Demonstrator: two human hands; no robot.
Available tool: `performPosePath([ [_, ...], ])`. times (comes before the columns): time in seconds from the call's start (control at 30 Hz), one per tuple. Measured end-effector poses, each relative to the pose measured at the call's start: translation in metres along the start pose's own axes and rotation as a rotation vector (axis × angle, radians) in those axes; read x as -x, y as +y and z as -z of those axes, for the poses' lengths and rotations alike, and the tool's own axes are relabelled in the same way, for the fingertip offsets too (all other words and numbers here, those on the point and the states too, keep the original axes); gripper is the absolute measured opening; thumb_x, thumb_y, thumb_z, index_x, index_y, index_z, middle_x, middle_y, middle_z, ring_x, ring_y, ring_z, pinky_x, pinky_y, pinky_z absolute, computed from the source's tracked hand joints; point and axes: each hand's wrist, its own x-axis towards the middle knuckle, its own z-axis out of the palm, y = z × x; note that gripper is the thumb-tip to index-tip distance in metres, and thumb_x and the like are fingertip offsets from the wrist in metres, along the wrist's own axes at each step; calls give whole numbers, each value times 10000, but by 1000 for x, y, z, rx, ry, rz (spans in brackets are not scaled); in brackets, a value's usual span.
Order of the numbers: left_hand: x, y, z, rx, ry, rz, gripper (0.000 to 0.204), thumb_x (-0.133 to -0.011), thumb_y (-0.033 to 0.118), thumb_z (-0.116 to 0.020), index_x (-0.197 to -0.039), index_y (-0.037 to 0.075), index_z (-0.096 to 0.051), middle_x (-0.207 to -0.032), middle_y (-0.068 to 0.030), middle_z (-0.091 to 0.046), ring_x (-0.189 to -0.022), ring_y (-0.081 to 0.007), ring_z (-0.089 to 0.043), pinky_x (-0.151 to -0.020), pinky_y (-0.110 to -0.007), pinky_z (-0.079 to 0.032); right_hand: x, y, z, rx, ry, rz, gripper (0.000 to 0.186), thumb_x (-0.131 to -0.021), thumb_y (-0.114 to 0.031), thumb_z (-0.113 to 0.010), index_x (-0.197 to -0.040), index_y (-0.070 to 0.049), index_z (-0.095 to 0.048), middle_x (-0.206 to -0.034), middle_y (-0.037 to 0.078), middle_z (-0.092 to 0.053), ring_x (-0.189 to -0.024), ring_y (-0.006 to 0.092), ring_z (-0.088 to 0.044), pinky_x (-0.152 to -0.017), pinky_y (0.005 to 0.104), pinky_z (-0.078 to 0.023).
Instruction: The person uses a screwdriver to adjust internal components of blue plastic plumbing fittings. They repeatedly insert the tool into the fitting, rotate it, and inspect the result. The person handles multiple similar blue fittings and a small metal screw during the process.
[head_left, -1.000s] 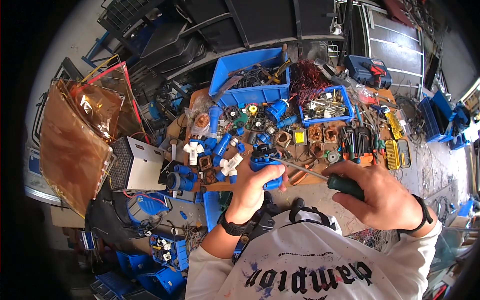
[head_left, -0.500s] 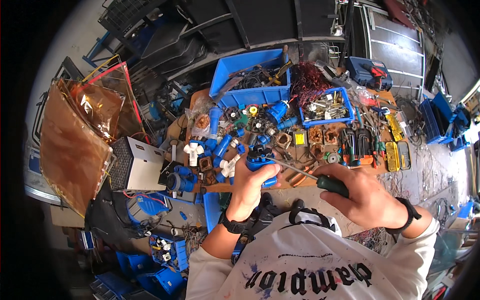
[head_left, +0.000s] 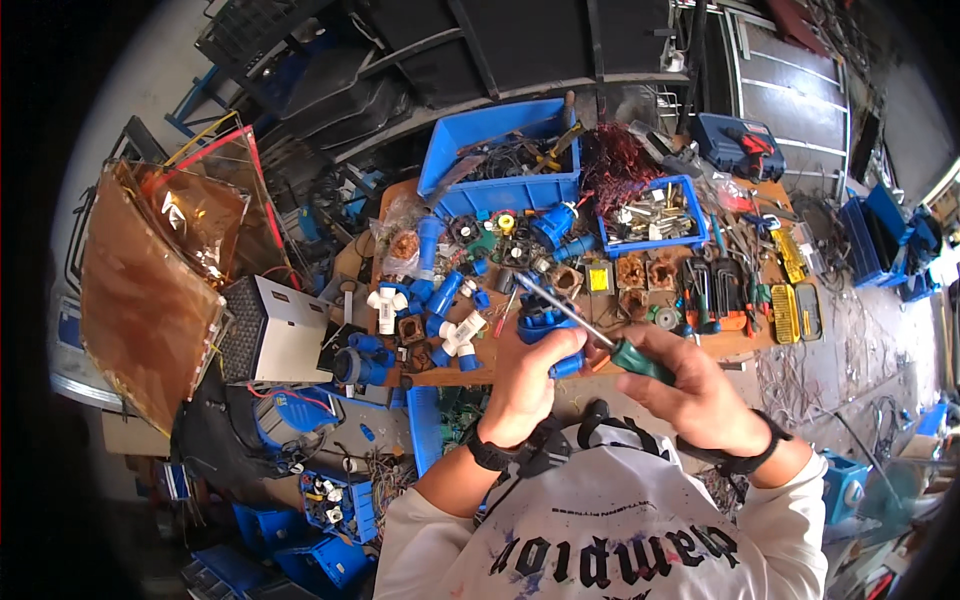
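My left hand [head_left: 530,388] is closed around a round blue plastic housing [head_left: 545,325] with dark parts in its open top. It holds this piece above the table's front edge. In my right hand [head_left: 690,385] is a screwdriver [head_left: 640,360] with a green handle, gripped at the handle. Its metal shaft slants up and left, crossing over the housing; whether the tip touches anything I cannot tell. White pipe fittings [head_left: 462,333] and blue pipe pieces lie on the table to the left of my left hand.
The wooden table [head_left: 480,375] holds a large blue bin [head_left: 510,185], a blue tray [head_left: 655,215] of metal parts, red wire [head_left: 615,165], and hand tools [head_left: 722,290] at the right. A silver-and-black box [head_left: 275,330] stands at the left. Blue crates [head_left: 340,505] sit low at the lower left.
The blue housing and my left hand have shifted slightly right. My right hand has moved left, and the screwdriver now points more steeply up across the housing.
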Motion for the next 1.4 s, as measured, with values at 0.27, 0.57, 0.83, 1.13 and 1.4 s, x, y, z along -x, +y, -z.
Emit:
performPosePath([
  [0.27,1,18,11,76,-134,20,269,-796,65,-658,-1041,7,-564,-848,-90,-637,-707,-184,-644,-542,-318,-547,18,-6,27,196,23,0,276,-879,-124,-664,-1126,-31,-580,-763,29,-605,-663,83,-522,-608,270,-437],
  [0.57,1,23,12,-3,-119,49,360,-764,125,-661,-1093,32,-545,-889,-113,-620,-736,-207,-647,-553,-337,-555,24,-38,37,405,-46,16,324,-845,-98,-668,-1146,-25,-572,-774,152,-645,-697,317,-656,-615,354,-490],
  [0.83,-3,14,13,-286,-50,-64,356,-748,94,-693,-1069,29,-554,-871,-81,-630,-734,-167,-646,-569,-296,-554,21,-41,31,568,-11,91,378,-828,-73,-652,-1187,-18,-546,-801,202,-657,-710,378,-657,-618,426,-511],
  [1.13,-6,9,17,-236,58,-177,326,-725,60,-749,-1002,26,-580,-840,-28,-637,-706,-93,-618,-615,-239,-522,15,-16,16,415,28,80,366,-845,-81,-641,-1192,-17,-543,-753,174,-654,-654,352,-653,-588,402,-502],
  [1.4,-6,7,19,-197,77,-182,296,-716,50,-743,-969,33,-591,-816,-29,-639,-682,-90,-614,-587,-232,-513,13,15,8,66,22,13,283,-888,-104,-664,-1140,-5,-584,-798,52,-644,-719,103,-596,-664,258,-476],
])
